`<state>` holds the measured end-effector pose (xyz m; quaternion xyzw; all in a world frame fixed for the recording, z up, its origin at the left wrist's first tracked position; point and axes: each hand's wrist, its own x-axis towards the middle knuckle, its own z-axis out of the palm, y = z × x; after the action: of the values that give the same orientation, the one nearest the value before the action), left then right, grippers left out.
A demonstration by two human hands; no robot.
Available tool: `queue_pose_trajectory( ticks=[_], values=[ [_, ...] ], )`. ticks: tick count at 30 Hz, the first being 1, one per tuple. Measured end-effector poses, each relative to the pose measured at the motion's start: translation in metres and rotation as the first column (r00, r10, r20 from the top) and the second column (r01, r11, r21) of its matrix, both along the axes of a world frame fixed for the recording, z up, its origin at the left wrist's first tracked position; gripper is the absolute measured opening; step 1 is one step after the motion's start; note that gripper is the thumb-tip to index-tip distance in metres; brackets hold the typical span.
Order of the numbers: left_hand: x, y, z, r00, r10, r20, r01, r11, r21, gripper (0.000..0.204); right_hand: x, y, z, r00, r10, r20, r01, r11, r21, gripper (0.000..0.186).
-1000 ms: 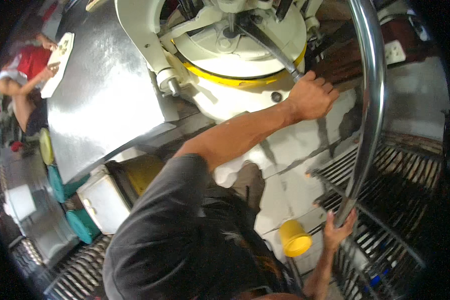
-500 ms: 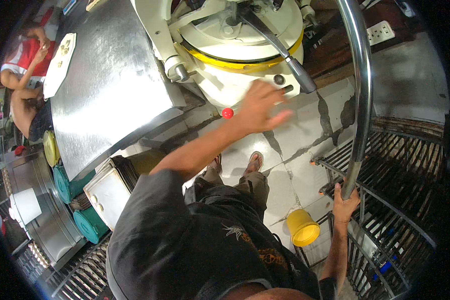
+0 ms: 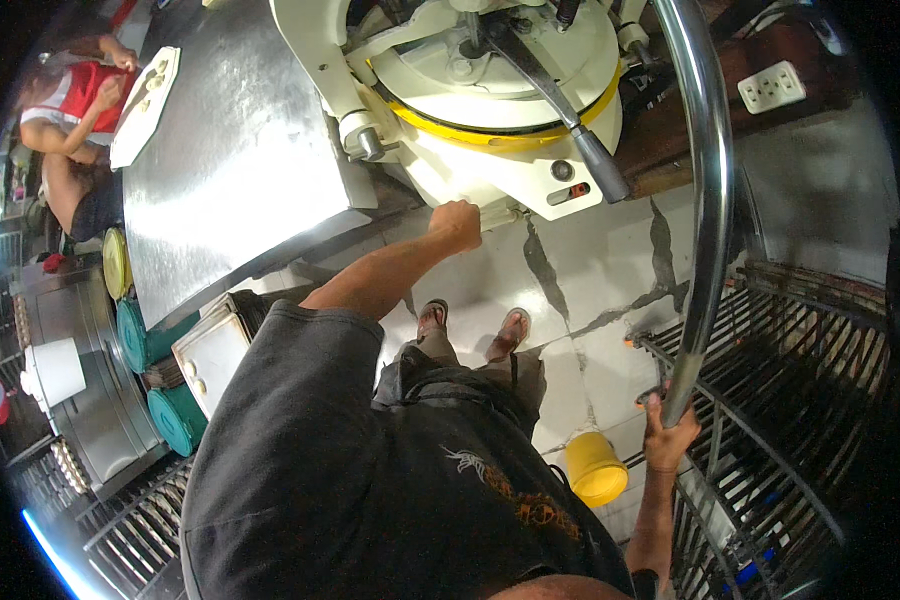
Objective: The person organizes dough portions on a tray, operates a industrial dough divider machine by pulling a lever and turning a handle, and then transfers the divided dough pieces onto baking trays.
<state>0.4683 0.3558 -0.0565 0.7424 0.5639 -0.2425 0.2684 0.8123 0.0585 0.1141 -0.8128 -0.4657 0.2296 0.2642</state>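
Observation:
A cream-coloured press machine (image 3: 500,75) with a round head and a yellow ring (image 3: 510,138) stands in front of me. My left hand (image 3: 455,225) is closed in a fist low at its front, where the red ball knob was; the fingers cover that knob. At the right, my right hand (image 3: 672,430) is wrapped around the lower end of a long curved metal lever (image 3: 708,180). A shorter lever with a dark grey grip (image 3: 602,165) slants down from the machine's head and is untouched.
A steel table (image 3: 220,170) lies to the left, with a white tray (image 3: 140,115) of small pale pieces and a person (image 3: 85,115) beyond it. Black racks (image 3: 770,400) stand at right. A yellow bucket (image 3: 595,470) sits near my legs, stacked trays (image 3: 205,360) at left.
My left hand has come down and left from the machine's front and closed over the red knob. My right hand stays on the lever's end, slightly lower and further left in view.

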Motion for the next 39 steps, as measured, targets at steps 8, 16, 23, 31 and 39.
queue_pose_trajectory(
  ticks=[8,16,23,31,39],
  values=[
    [-0.065,-0.026,-0.054,0.998,0.066,0.005,-0.065,0.995,-0.074,0.046,0.026,-0.033,-0.031,0.985,0.141,-0.103,-0.136,0.989,0.055,0.056],
    [-0.137,-0.068,-0.117,0.977,0.21,0.042,-0.204,0.972,-0.118,0.035,0.076,-0.107,-0.065,0.868,-0.131,-0.48,0.097,0.991,-0.095,0.052],
    [-0.151,-0.084,-0.134,0.973,0.201,0.112,-0.196,0.979,-0.055,0.048,0.075,-0.068,-0.045,0.96,0.165,-0.228,-0.176,0.984,-0.028,0.043],
    [-0.154,-0.076,-0.15,0.986,0.147,0.081,-0.147,0.989,-0.004,0.04,0.029,-0.03,-0.023,0.988,0.071,-0.137,-0.076,0.997,-0.033,0.035],
    [-0.147,-0.08,-0.124,0.978,0.194,0.082,-0.193,0.981,-0.016,0.034,0.037,-0.028,-0.021,0.984,0.108,-0.142,-0.116,0.992,-0.046,0.028]
  ],
)
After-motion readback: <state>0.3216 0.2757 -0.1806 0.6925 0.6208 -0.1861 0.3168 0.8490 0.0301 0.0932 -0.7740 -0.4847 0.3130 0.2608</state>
